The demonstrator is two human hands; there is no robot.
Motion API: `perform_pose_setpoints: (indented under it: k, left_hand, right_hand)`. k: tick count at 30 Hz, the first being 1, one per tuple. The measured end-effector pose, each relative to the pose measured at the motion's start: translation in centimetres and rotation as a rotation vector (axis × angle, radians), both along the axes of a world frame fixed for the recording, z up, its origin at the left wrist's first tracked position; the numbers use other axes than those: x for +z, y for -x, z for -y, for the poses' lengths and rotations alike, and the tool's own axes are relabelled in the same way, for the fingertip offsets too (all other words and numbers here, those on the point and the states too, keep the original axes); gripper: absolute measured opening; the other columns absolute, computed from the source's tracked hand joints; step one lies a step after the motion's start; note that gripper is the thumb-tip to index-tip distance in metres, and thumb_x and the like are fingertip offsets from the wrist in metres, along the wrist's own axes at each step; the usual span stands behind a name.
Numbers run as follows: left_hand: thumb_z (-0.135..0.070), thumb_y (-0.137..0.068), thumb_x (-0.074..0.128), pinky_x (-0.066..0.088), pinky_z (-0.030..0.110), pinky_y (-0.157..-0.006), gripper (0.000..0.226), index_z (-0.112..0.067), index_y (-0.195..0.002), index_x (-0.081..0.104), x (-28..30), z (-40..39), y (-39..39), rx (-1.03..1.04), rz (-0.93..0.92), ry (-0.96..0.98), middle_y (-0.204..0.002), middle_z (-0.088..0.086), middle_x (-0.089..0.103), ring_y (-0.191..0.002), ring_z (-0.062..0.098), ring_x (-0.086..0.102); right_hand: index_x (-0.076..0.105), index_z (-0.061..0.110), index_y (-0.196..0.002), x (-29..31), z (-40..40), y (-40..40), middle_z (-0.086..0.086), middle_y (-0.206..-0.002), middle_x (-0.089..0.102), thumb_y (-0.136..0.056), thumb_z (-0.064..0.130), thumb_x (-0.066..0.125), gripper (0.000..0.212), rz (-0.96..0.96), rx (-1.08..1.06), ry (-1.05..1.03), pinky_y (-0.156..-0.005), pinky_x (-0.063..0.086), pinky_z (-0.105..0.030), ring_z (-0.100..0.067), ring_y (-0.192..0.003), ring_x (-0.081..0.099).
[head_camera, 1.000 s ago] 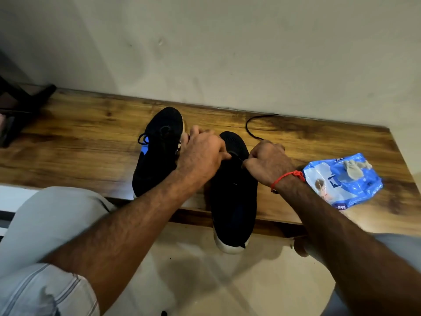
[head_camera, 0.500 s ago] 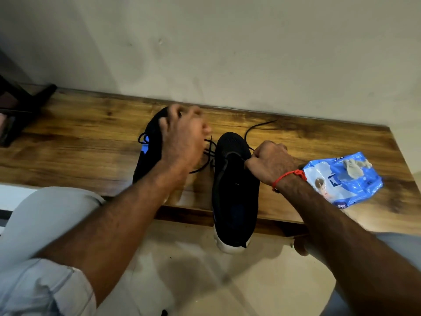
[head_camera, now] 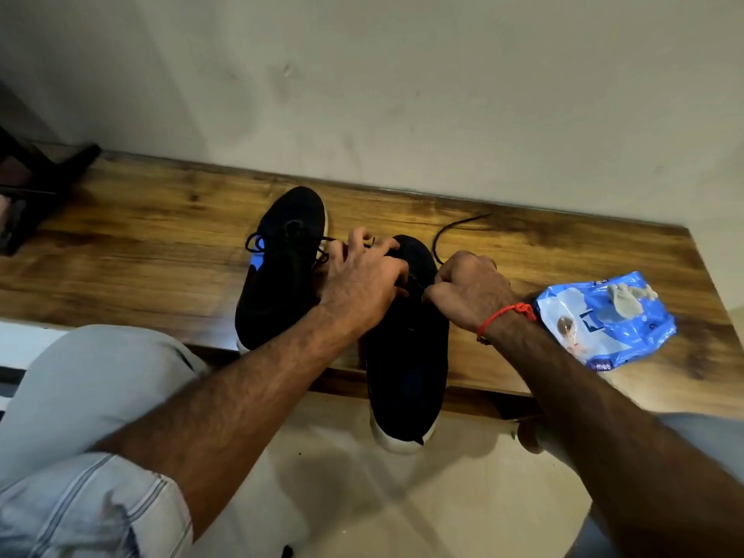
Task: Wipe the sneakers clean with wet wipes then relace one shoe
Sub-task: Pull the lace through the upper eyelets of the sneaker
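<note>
The left hand [head_camera: 362,283] has come back from the upper left to the right shoe [head_camera: 406,348], and both grips pinch the lace [head_camera: 443,235], the right hand [head_camera: 469,292] too, so lacing goes on.

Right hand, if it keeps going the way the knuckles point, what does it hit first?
Likely the left hand: the right hand, fist on the lace, points left across the right sneaker. Depth unclear.
</note>
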State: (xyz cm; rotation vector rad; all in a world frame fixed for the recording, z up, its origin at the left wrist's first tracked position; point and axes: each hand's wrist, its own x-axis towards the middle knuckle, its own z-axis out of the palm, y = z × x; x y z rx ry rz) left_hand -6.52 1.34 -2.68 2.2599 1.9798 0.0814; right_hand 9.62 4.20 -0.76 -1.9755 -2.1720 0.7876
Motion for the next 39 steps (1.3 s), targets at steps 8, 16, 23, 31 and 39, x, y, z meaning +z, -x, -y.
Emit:
perform_pose_setpoints:
  k: [8,16,23,31,39]
  left_hand:
    - [-0.039,-0.095,0.064,0.024,0.04,-0.089,0.011,-0.029,-0.101,0.065,4.9,-1.8,5.7,0.488,0.235,-0.334,-0.121,-0.007,0.064,-0.122,0.024,0.042]
    - [-0.045,-0.095,0.061,0.024,0.056,-0.111,0.038,-0.049,-0.133,0.058,1.2,0.8,0.8,-0.047,-0.06,-0.056,-0.169,-0.004,0.012,-0.148,0.034,0.013]
    - [-0.042,-0.098,0.056,0.027,0.05,-0.102,0.024,-0.029,-0.115,0.065,2.7,-1.0,2.8,0.248,-0.005,-0.212,-0.143,-0.007,0.053,-0.138,0.028,0.031]
    - [-0.04,-0.097,0.061,0.022,0.062,-0.112,0.037,-0.044,-0.133,0.058,2.9,-0.2,1.6,0.088,0.015,-0.188,-0.168,-0.004,0.013,-0.149,0.034,0.015]
    - [-0.036,-0.096,0.059,0.026,0.056,-0.105,0.028,-0.029,-0.123,0.063,2.8,-0.9,2.5,0.212,-0.093,-0.187,-0.149,-0.003,0.044,-0.141,0.03,0.028]
  right_hand:
    - [0.068,0.012,-0.06,0.4,-0.3,-0.6,-0.007,-0.079,0.064,-0.069,0.03,0.061,0.021,-0.007,-0.054,0.022,-0.081,0.054,-0.046,-0.031,-0.087,0.058]
    - [0.06,0.017,-0.048,0.3,-0.5,-0.5,-0.007,-0.075,0.063,-0.065,0.024,0.067,0.02,-0.064,-0.017,0.024,-0.084,0.053,-0.05,-0.034,-0.092,0.058]
    - [0.072,0.017,-0.067,0.4,-0.3,-0.9,-0.003,-0.09,0.067,-0.075,0.029,0.065,0.016,-0.009,-0.032,0.03,-0.09,0.05,-0.049,-0.03,-0.098,0.056]
    - [0.063,0.015,-0.054,0.7,-0.2,-0.5,-0.003,-0.079,0.063,-0.072,0.023,0.068,0.021,-0.044,-0.031,0.04,-0.088,0.051,-0.05,-0.033,-0.094,0.057]
    - [0.072,0.016,-0.068,1.0,-0.2,-0.6,-0.003,-0.084,0.066,-0.076,0.03,0.062,0.019,0.013,-0.024,0.07,-0.09,0.05,-0.049,-0.028,-0.096,0.056]
